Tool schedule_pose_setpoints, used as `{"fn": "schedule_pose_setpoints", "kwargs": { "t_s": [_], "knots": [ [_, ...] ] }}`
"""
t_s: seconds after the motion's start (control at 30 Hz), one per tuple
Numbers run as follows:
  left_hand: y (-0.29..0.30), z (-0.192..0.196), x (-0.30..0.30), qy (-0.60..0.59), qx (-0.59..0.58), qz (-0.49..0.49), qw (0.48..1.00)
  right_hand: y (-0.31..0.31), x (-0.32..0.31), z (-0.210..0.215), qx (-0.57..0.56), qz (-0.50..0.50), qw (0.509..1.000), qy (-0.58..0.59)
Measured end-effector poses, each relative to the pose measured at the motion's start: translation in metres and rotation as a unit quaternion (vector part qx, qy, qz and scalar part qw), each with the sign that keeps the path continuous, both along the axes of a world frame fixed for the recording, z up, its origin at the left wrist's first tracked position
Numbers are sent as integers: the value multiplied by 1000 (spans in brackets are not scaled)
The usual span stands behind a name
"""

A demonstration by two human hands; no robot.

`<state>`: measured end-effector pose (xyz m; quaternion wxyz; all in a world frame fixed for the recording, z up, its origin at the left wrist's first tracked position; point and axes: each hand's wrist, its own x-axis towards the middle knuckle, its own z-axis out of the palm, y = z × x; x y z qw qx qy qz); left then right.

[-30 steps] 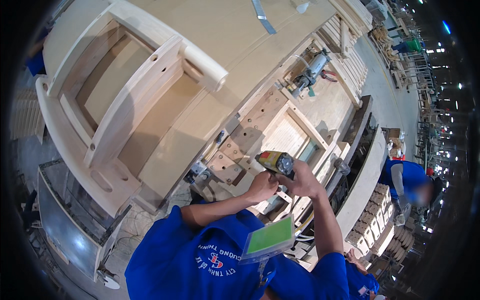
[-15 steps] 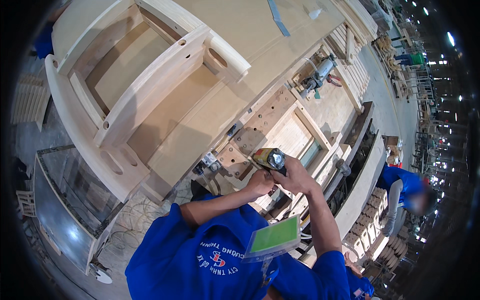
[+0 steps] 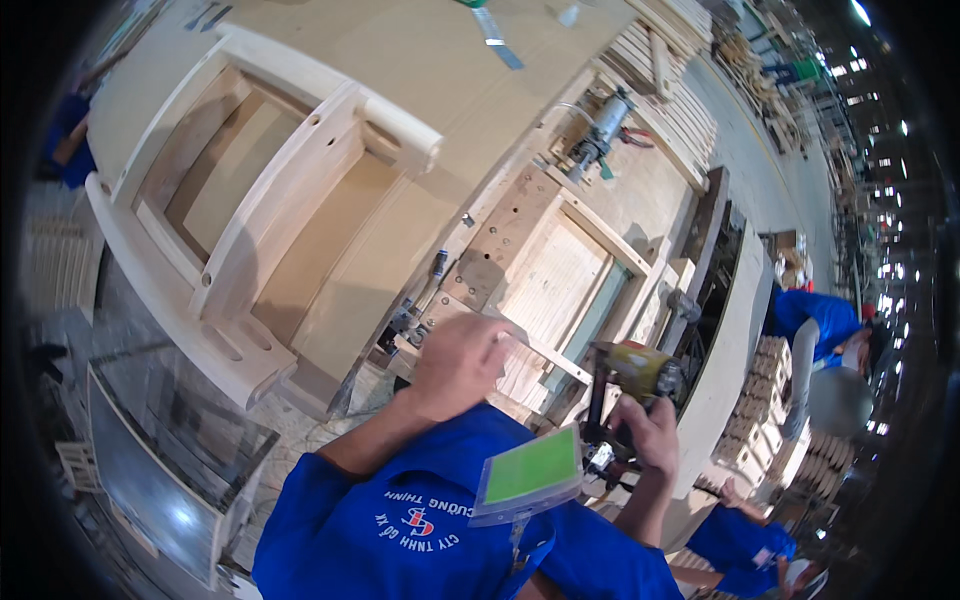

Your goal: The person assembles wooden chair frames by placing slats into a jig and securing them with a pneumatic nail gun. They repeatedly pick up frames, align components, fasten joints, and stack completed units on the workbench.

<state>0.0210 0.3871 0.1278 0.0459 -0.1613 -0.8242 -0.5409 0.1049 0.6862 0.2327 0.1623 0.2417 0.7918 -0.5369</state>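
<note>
My right hand grips a yellow and black nail gun at the right of my chest, its silver cap facing right. A dark strip-like magazine hangs at the gun's left side. My left hand is raised over the near edge of the bench and smeared by motion; its fingers look curled, but whether they hold anything is unclear. Below and beyond both hands lies a pale wooden panel in a frame with a drilled board along its left side.
A large curved wooden frame rests on the brown-topped table at left. A grey clamp cylinder and red-handled pliers lie farther along the bench. Co-workers in blue stand at right near stacked wooden parts.
My hands, together on the nail gun before, are now apart. The right has carried the gun right and nearer to me; the left has moved left. The view has shifted slightly.
</note>
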Motion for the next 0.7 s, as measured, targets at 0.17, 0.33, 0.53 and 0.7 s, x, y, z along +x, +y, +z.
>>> {"fn": "schedule_pose_setpoints", "kwargs": {
  "t_s": [0.17,0.33,0.53,0.7],
  "knots": [
    [-39,7,-22,18,-50,105,993,57,75,21,58,-165,984,48],
    [-16,-17,8,-41,-109,46,992,151,133,-27,463,-129,874,67],
    [-3,-9,20,-7,-170,14,985,215,156,-64,555,-192,805,-89],
    [20,3,12,73,-309,-37,948,252,164,-93,598,-237,761,-86]
  ]
}}
